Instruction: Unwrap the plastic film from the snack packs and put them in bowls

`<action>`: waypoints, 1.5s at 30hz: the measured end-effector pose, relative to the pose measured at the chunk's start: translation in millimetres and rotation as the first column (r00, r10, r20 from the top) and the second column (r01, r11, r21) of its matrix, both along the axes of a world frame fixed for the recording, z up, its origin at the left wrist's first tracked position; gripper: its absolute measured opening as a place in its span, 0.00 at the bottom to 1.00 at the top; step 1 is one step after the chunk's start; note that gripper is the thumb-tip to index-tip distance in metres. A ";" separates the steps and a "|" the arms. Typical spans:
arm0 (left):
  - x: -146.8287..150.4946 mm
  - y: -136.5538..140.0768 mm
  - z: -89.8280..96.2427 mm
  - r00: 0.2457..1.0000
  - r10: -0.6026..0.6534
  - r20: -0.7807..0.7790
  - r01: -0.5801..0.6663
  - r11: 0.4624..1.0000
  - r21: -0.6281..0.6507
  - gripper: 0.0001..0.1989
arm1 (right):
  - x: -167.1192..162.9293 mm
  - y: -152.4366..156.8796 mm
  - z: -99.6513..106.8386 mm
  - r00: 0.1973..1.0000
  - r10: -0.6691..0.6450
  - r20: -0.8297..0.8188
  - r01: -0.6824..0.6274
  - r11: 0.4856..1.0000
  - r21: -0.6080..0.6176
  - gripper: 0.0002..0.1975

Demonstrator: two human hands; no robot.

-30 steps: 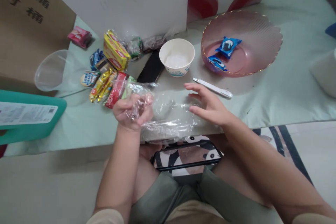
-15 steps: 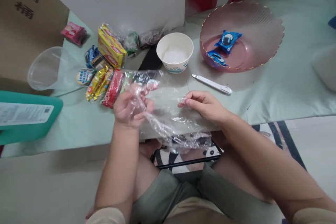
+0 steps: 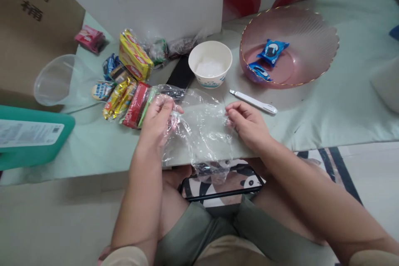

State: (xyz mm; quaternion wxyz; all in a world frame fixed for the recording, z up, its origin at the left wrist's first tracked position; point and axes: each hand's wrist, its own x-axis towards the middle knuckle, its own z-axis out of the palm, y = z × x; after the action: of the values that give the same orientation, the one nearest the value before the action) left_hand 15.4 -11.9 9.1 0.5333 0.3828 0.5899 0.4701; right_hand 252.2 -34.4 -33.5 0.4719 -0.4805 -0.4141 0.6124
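A clear plastic bag (image 3: pixel 204 126) is stretched between my two hands above the table's front edge, its lower end hanging past the edge. My left hand (image 3: pixel 160 118) is closed on the bag's left side, close to the red snack packet (image 3: pixel 136 106). With thumb and fingers, my right hand (image 3: pixel 247 124) pinches the right side of the bag. Just beyond the right hand lies a white utility knife (image 3: pixel 253 101). A white paper bowl (image 3: pixel 210 64) stands behind the bag, with something whitish at its bottom.
A pink gold-rimmed bowl (image 3: pixel 324 45) at right holds two blue packets (image 3: pixel 273 52). Gold packets (image 3: pixel 118 99), yellow boxes (image 3: pixel 134 56) and a clear cup (image 3: pixel 56 81) are at left. A green container (image 3: pixel 37 137) stands near the left edge; cartons (image 3: pixel 140 0) line the back.
My hands have drawn apart a little, spreading the plastic bag flatter between them. The left hand has turned so its back faces up more; the bag's hanging end has shifted left.
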 end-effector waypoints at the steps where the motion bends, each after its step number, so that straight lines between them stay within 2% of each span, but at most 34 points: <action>1: -0.5 0.4 -1.6 0.999 -0.023 -0.029 0.023 1.000 0.011 0.17 | -0.6 0.9 -1.1 0.999 -0.044 0.019 0.044 0.999 0.005 0.07; 4: -5.4 1.9 -5.5 0.988 -0.094 -0.122 0.100 0.994 0.044 0.17 | 0.4 5.3 -3.7 0.983 -0.183 -0.017 0.183 0.983 0.033 0.07; 8: -11.0 2.7 -5.4 0.966 -0.137 -0.220 0.147 0.989 0.032 0.14 | 7.7 12.1 -3.1 0.942 -0.314 -0.115 0.309 0.949 -0.062 0.13; 13: -7.0 3.6 -1.9 0.944 -0.154 -0.293 0.148 0.988 -0.041 0.11 | 16.5 16.6 -0.3 0.917 -0.394 -0.064 0.394 0.919 -0.015 0.17; 16: -4.6 5.3 -1.5 0.956 -0.115 -0.271 0.113 0.993 -0.024 0.10 | 16.0 15.7 -0.9 0.908 -0.416 -0.055 0.416 0.909 -0.002 0.17; 21: -6.8 6.7 -0.5 0.988 -0.023 -0.154 0.040 0.993 0.109 0.12 | 13.6 14.5 -2.4 0.872 -0.489 -0.003 0.489 0.872 -0.029 0.14; 26: -15.9 2.1 1.0 0.986 -0.066 -0.152 0.080 0.993 0.083 0.12 | 23.7 19.0 -3.2 0.815 -0.578 0.033 0.570 0.812 0.125 0.13; 30: -27.0 -1.5 6.0 0.987 -0.158 -0.039 0.160 0.985 0.065 0.11 | 31.5 18.0 -3.5 0.825 -0.555 0.107 0.522 0.820 0.235 0.14; 32: -31.0 -2.4 9.5 0.972 -0.235 0.012 0.235 0.972 0.032 0.16 | 31.8 15.7 -3.0 0.847 -0.512 0.146 0.468 0.847 0.253 0.14; 34: -32.9 -2.9 12.3 0.966 -0.257 0.042 0.258 0.966 -0.033 0.23 | 30.3 13.6 -2.1 0.879 -0.450 0.160 0.405 0.880 0.249 0.14; 36: -33.4 -3.0 13.8 0.971 -0.226 0.084 0.234 0.967 -0.098 0.27 | 28.1 12.3 -0.8 0.908 -0.388 0.160 0.346 0.907 0.240 0.14; 38: -33.8 -2.2 13.9 0.974 -0.187 0.132 0.201 0.974 -0.105 0.28 | 26.2 11.3 0.6 0.924 -0.344 0.168 0.303 0.925 0.231 0.13; 41: -34.8 1.9 11.9 0.978 -0.118 0.172 0.129 0.990 -0.054 0.24 | 24.2 8.6 2.4 0.929 -0.302 0.213 0.259 0.943 0.209 0.12; 44: -35.2 8.0 7.8 0.989 -0.004 0.146 0.017 0.996 -0.088 0.19 | 21.8 4.0 2.8 0.940 -0.210 0.270 0.166 0.970 0.177 0.09; 45: -34.8 9.8 6.4 0.993 0.000 0.120 0.012 0.995 -0.096 0.18 | 21.0 2.7 2.7 0.942 -0.177 0.284 0.132 0.977 0.170 0.09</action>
State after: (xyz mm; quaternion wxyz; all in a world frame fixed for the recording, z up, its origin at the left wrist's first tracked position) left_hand -19.4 -2.1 15.5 0.5871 0.3295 0.5776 0.4616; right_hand 273.1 -31.7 -30.8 0.4853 -0.5617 -0.4858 0.4615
